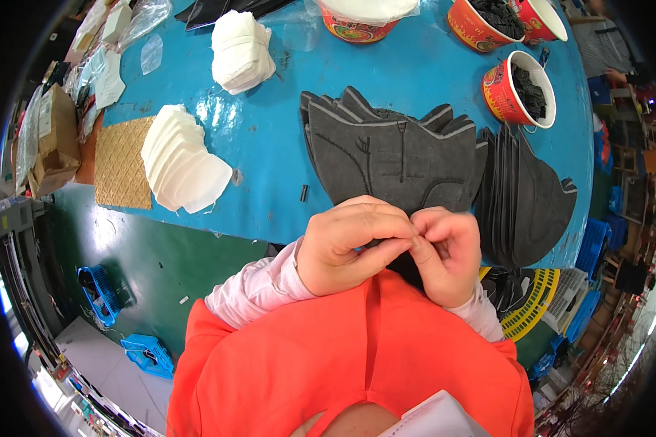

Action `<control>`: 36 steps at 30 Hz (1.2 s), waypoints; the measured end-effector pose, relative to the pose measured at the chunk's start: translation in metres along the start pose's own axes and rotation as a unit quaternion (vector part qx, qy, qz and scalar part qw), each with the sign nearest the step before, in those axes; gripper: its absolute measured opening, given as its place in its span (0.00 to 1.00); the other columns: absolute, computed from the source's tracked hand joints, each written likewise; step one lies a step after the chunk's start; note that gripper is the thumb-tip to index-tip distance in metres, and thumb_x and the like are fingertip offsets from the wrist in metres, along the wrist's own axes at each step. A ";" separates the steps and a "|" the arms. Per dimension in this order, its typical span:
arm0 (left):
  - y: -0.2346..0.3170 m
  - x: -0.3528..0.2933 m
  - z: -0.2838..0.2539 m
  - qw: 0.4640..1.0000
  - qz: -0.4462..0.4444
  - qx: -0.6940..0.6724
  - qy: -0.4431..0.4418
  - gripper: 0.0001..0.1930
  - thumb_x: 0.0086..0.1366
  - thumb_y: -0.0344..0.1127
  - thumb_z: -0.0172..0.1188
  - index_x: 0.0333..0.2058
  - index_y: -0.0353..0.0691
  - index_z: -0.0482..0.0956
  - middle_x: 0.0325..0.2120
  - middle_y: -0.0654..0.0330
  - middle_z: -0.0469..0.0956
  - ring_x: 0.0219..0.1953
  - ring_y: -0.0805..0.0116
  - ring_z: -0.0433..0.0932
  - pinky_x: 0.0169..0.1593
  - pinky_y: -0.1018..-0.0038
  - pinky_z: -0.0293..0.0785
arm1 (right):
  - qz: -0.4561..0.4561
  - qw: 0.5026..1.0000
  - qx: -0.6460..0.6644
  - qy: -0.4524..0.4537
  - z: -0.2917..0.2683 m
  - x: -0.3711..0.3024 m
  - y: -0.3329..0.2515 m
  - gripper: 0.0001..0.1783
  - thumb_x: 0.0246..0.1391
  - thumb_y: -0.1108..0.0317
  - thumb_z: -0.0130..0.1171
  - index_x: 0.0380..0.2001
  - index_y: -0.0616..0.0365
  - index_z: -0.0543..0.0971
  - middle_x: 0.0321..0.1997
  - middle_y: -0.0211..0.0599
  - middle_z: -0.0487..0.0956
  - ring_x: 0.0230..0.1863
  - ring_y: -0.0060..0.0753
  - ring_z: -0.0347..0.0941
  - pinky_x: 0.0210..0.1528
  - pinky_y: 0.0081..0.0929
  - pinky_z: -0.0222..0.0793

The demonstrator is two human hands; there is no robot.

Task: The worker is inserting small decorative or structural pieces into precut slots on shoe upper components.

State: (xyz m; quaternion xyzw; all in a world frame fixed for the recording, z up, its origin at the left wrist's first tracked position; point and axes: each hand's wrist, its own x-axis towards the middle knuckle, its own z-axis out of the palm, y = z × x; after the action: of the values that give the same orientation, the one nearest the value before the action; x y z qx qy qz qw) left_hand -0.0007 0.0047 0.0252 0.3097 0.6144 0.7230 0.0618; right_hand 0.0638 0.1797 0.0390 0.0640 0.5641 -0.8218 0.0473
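A pile of dark grey stitched fabric panels [397, 164] is spread at the centre of the frame on a blue tabletop [270, 186], its long axis laid roughly left to right. From below, its lower edge is overlapped in view by the left hand [357, 244], seemingly the nearer, with the right hand [448, 255] close beside; contact cannot be told. Both hands are curled, fingertips pinched together; whether anything small is grasped is hidden.
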 end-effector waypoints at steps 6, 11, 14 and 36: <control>0.001 -0.001 0.001 0.996 -0.005 0.087 0.019 0.11 0.54 0.18 0.67 0.37 0.35 0.81 0.33 0.57 0.83 0.34 0.62 0.82 0.38 0.72 0.77 | -0.303 0.870 -0.387 -0.034 -0.006 0.012 0.004 0.18 0.48 0.87 0.63 0.35 0.57 0.67 0.32 0.39 0.77 0.36 0.37 0.75 0.36 0.27 0.71; 0.001 -0.002 -0.001 0.998 -0.034 0.045 0.008 0.12 0.56 0.20 0.68 0.38 0.36 0.80 0.34 0.57 0.82 0.33 0.64 0.81 0.35 0.74 0.76 | -0.120 0.986 -0.114 -0.035 -0.004 0.004 0.006 0.19 0.53 0.86 0.60 0.36 0.53 0.62 0.36 0.39 0.75 0.37 0.26 0.70 0.41 0.24 0.69; 0.005 -0.003 -0.004 0.998 -0.070 -0.005 -0.005 0.11 0.56 0.21 0.68 0.39 0.36 0.80 0.34 0.57 0.81 0.34 0.65 0.80 0.35 0.73 0.76 | -0.021 0.997 -0.036 -0.058 -0.006 0.002 -0.007 0.19 0.55 0.86 0.58 0.37 0.53 0.60 0.38 0.39 0.73 0.37 0.21 0.67 0.42 0.22 0.68; -0.001 0.013 -0.014 0.895 0.150 0.416 -0.055 0.15 0.44 0.22 0.64 0.34 0.37 0.79 0.41 0.55 0.82 0.34 0.62 0.78 0.35 0.72 0.73 | -0.213 0.831 -0.512 0.044 -0.035 0.065 -0.006 0.15 0.48 0.83 0.64 0.32 0.58 0.69 0.32 0.37 0.79 0.32 0.41 0.75 0.36 0.32 0.69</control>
State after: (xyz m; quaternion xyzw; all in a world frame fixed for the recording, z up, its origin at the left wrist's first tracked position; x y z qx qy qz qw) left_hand -0.0188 -0.0005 0.0287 0.4349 0.8008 0.3840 -0.1486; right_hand 0.0009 0.2141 0.0220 -0.0550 0.9052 -0.4017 -0.1273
